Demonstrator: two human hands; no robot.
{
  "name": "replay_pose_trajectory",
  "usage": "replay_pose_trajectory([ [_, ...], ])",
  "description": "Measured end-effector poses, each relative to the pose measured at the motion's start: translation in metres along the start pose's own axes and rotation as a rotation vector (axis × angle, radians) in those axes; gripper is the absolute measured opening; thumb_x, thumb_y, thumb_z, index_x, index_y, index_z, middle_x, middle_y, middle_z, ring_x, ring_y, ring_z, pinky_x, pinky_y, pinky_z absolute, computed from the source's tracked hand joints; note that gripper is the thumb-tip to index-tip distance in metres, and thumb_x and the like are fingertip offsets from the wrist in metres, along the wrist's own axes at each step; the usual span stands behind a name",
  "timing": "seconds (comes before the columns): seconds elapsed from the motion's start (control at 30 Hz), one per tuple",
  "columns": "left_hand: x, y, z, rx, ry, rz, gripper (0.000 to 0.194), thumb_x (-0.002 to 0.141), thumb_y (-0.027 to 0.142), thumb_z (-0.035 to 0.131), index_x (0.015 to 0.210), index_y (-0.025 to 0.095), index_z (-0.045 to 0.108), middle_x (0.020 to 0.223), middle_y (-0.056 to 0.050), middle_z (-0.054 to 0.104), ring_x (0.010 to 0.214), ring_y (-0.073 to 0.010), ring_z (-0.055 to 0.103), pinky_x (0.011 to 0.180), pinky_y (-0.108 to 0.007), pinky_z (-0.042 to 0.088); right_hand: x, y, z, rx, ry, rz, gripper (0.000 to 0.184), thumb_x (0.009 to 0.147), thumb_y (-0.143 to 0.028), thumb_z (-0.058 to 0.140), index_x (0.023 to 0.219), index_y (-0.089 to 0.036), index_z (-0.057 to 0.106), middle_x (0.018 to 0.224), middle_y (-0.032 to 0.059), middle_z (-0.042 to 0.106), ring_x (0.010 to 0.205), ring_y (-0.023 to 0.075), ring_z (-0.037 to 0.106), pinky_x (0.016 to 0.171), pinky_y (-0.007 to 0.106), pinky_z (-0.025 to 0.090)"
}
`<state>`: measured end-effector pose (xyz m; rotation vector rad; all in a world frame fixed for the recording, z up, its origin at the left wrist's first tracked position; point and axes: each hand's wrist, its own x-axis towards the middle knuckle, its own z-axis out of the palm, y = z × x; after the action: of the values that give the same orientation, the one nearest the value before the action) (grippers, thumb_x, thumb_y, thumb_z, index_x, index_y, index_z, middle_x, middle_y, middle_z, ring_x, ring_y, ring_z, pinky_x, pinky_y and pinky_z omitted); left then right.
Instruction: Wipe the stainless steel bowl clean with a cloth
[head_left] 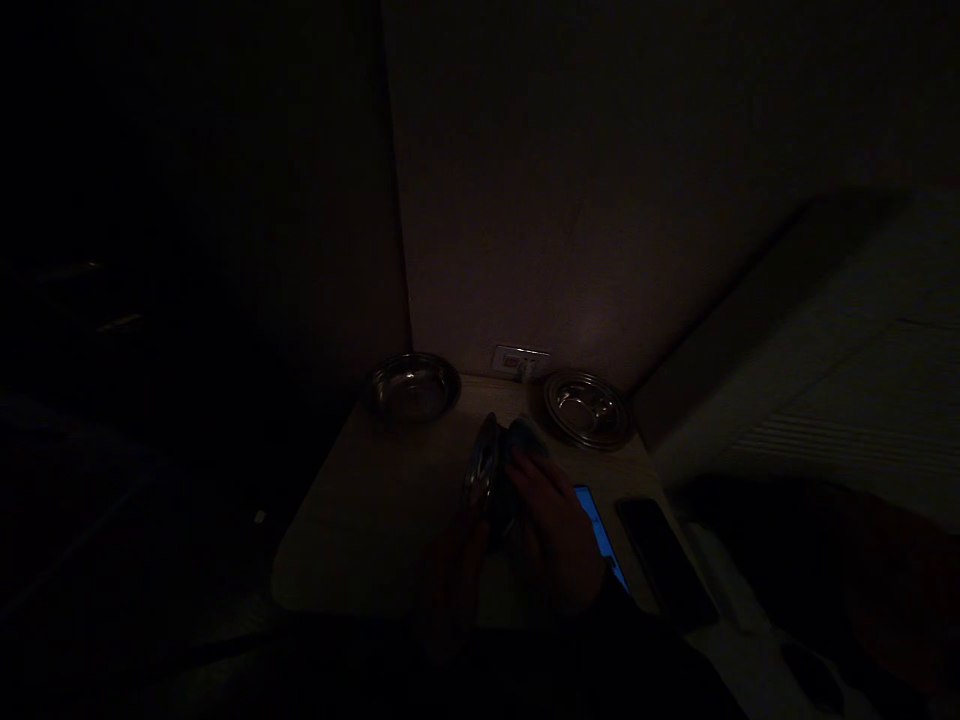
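The picture is very dark. Above the front part of a small wooden table (pixel 360 500), my left hand (pixel 454 575) grips the lower edge of a shiny metal dish (pixel 481 468), which is tipped up on its side. My right hand (pixel 559 525) is closed on a dark bluish cloth (pixel 526 436), just right of the dish. Whether the cloth touches the dish's surface is hard to make out. Shadow hides most of the left fingers.
At the table's back left is a metal bowl (pixel 414 388); at the back right lie metal dishes (pixel 587 408), apparently stacked. A wall socket (pixel 521 360) sits behind. Right of my right hand are a phone with a lit blue screen (pixel 600 535) and a dark phone (pixel 666 560).
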<state>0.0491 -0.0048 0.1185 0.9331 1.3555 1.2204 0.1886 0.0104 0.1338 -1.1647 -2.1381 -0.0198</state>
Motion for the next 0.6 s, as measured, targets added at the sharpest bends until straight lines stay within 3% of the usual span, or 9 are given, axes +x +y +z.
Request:
replay_pose_trajectory([
  [0.17, 0.003, -0.006, 0.001, -0.016, 0.046, -0.007, 0.038, 0.075, 0.045, 0.058, 0.099, 0.020, 0.072, 0.108, -0.008, 0.069, 0.108, -0.0290, 0.060, 0.095, -0.039, 0.046, -0.004, -0.007, 0.006, -0.054, -0.030, -0.067, 0.046, 0.089, -0.013, 0.043, 0.133, -0.024, 0.046, 0.131, 0.0037, 0.054, 0.124, 0.0260, 0.042, 0.092, 0.045, 0.048],
  [0.33, 0.005, -0.011, 0.000, -0.030, 0.025, -0.006, 0.038, 0.076, 0.044, 0.058, 0.102, 0.019, 0.071, 0.110, -0.008, 0.068, 0.107, -0.0274, 0.061, 0.093, -0.037, 0.048, 0.010, -0.007, 0.002, -0.002, 0.003, -0.043, 0.046, 0.085, -0.009, 0.039, 0.129, -0.015, 0.049, 0.130, 0.0086, 0.054, 0.123, 0.0266, 0.042, 0.092, 0.046, 0.047],
  [0.5, 0.008, -0.011, -0.009, -0.035, 0.005, 0.015, 0.038, 0.077, 0.045, 0.058, 0.100, 0.017, 0.070, 0.109, -0.009, 0.069, 0.104, -0.0265, 0.062, 0.092, -0.037, 0.048, 0.015, -0.008, 0.004, -0.030, -0.005, -0.151, 0.041, 0.085, -0.011, 0.044, 0.125, -0.017, 0.053, 0.130, 0.0073, 0.054, 0.122, 0.0283, 0.041, 0.093, 0.047, 0.045],
  [0.6, 0.011, -0.009, -0.012, -0.033, -0.020, 0.032, 0.039, 0.078, 0.045, 0.057, 0.099, 0.015, 0.071, 0.106, -0.009, 0.070, 0.101, -0.0263, 0.063, 0.091, -0.037, 0.049, 0.024, -0.004, 0.005, 0.000, -0.015, -0.093, 0.040, 0.086, -0.012, 0.041, 0.123, -0.014, 0.055, 0.128, 0.0085, 0.056, 0.119, 0.0278, 0.044, 0.091, 0.047, 0.046],
])
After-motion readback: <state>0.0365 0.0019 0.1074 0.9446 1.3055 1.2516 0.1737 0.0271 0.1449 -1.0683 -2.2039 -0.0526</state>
